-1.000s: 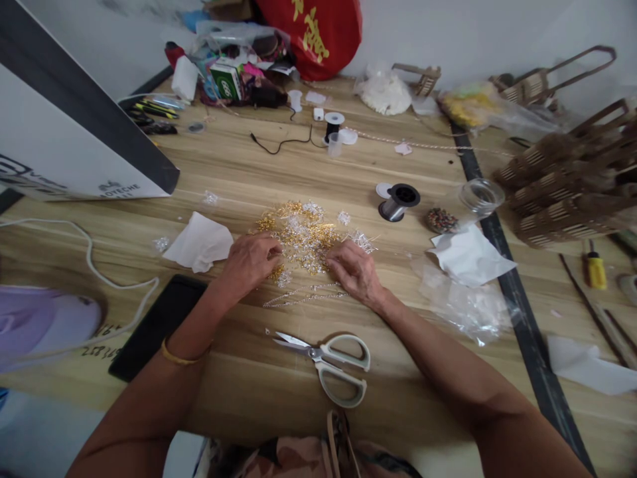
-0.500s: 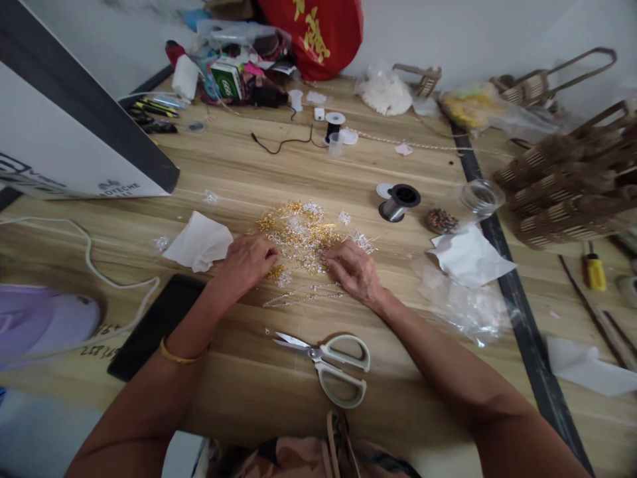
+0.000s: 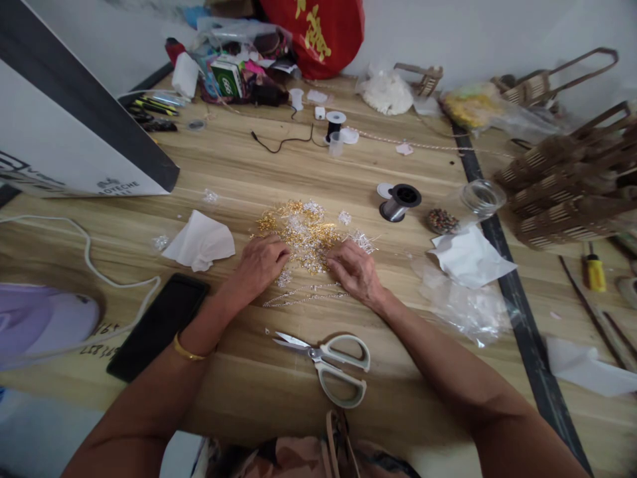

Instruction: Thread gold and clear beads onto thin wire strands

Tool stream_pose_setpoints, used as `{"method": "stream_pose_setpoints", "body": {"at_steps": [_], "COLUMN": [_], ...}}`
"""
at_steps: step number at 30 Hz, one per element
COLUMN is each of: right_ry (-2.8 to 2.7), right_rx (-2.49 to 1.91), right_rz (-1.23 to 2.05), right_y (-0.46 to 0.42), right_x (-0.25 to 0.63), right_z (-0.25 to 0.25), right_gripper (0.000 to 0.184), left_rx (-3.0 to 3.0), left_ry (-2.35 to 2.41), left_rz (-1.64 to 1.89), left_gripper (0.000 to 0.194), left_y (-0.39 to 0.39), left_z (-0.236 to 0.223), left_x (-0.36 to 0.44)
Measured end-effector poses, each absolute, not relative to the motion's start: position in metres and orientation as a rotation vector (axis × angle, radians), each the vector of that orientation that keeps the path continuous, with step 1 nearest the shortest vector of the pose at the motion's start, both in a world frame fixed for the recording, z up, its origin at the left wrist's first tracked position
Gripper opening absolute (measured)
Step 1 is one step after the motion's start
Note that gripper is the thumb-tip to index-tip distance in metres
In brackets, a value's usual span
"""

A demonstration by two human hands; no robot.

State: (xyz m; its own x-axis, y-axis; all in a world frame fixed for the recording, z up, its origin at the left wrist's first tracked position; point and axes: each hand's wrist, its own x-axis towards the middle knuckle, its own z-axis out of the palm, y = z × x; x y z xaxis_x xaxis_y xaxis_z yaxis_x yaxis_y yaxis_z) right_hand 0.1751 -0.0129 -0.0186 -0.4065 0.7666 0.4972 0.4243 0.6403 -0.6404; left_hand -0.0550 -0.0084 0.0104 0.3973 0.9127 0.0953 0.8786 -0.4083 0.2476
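A loose pile of small gold and silver jewelry findings [image 3: 313, 232] lies on the wooden table between my hands. My left hand [image 3: 263, 262] rests at the pile's left edge, thumb and fingers pinched together; what is between them is too small to make out. At the right edge, my right hand [image 3: 354, 269] has its fingers curled in against the pieces, and their tips are partly hidden. Just below the pile a thin silver chain [image 3: 298, 301] is stretched out, its right end close to my right hand. Scissors [image 3: 318, 358] with pale handles lie slightly open nearer to me.
A wire spool [image 3: 398, 202] stands behind my right hand, with a clear jar of beads [image 3: 460, 207] beyond it. White paper [image 3: 199, 242] and a black phone [image 3: 159, 325] lie left. Clear plastic bags [image 3: 462, 309] are at right; a large box [image 3: 74, 133] stands far left.
My left hand has shifted a little to the right, further into the near left side of the pile. My right hand, the chain and the scissors stay where they were.
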Motion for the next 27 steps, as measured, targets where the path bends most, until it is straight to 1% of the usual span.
{"method": "stream_pose_setpoints", "body": {"at_steps": [7,11,18,23,27], "right_ry": [-2.057,-2.049,-2.056,-2.056,-2.053], "right_rx": [-0.927,-0.921,-0.932,-0.935,-0.929], "right_rz": [0.539,0.538,0.538,0.545,0.541], "right_y": [-0.013,-0.013,-0.013,-0.012,-0.013], "right_x": [0.176,0.176,0.176,0.176,0.176], "right_z": [-0.018,-0.018,-0.02,-0.021,-0.021], "right_gripper": [0.013,0.012,0.012,0.011,0.012], "left_rx": [2.351,2.284,2.376,2.373,2.331], "left_ry": [1.47,1.481,1.442,1.402,1.369], "left_rz": [0.579,0.554,0.457,0.546,0.683], "left_gripper": [0.014,0.011,0.011,0.015,0.015], "left_y": [-0.006,-0.007,-0.01,-0.011,-0.009], "left_z": [0.007,0.011,0.007,0.0,-0.005], "left_x": [-0.055,-0.055,-0.045,-0.038,-0.038]}}
